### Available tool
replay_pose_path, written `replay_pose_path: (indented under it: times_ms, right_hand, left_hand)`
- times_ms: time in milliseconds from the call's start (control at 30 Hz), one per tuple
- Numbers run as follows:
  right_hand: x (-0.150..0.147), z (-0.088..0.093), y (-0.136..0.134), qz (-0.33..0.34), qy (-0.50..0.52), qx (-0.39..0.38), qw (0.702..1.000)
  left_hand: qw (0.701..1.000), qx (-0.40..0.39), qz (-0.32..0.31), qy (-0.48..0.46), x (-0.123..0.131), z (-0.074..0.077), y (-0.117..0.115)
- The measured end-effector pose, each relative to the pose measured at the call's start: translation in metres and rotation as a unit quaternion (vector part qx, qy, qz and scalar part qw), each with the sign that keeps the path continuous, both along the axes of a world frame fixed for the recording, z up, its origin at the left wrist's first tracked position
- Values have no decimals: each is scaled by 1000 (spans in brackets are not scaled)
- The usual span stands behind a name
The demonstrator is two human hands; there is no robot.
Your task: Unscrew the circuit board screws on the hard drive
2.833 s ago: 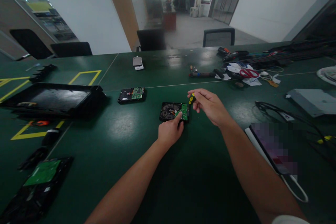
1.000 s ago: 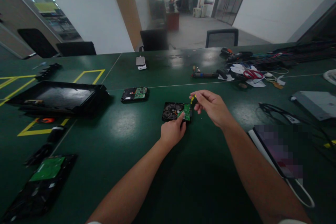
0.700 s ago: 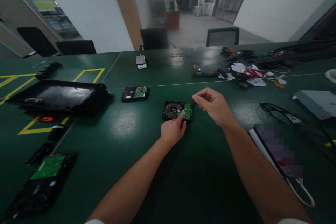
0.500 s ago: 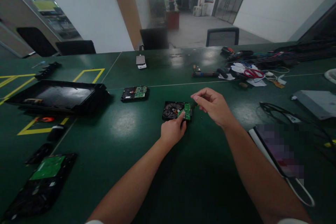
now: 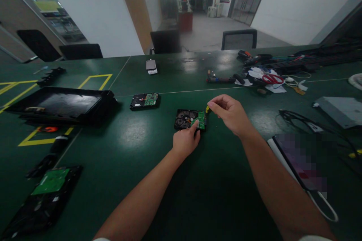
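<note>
A black hard drive (image 5: 185,118) lies underside up in the middle of the green table (image 5: 135,139), with a small green circuit board (image 5: 200,119) on its right end. My left hand (image 5: 185,141) presses on the drive's near right corner with curled fingers, one fingertip on the board. My right hand (image 5: 230,115) hovers just right of the drive, fingers pinched round a small yellow and black screwdriver (image 5: 207,109) that points down at the board's right edge.
A second hard drive (image 5: 144,100) lies further left, and a third with a green board (image 5: 45,192) at the near left. A black tray (image 5: 60,103) sits left, scissors (image 5: 270,79) and tools at the back right, cables (image 5: 308,122) and a tablet (image 5: 299,158) right.
My right hand has turned slightly on the screwdriver, whose yellow handle was hidden half a second ago and shows again. My left hand has stayed on the drive.
</note>
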State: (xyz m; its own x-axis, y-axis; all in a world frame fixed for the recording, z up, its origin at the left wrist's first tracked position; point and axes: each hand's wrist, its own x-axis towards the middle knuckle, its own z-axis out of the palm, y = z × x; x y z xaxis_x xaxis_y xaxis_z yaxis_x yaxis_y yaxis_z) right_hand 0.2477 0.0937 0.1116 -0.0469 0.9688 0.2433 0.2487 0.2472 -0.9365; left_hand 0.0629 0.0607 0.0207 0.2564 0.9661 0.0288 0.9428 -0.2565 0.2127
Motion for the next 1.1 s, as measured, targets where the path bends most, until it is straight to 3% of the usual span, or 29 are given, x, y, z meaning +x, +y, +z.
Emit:
replay_pose_path:
  times_ms: [133,533,867,1100]
  right_hand:
    - [0,0,0,-14,9,-17,1000]
    - [-4,3,-2,64,44,-28,997]
    - [3,-3,0,-19,-20,-15,1000]
    - [2,1,0,-9,-6,-25,1000]
  left_hand:
    - [1000,7,-1,-1,0,0,0]
    - [1000,8,1,-2,1,-2,1]
    - [1000,5,-5,-4,-1,-1,0]
    - [1000,-6,2,-4,1,1,0]
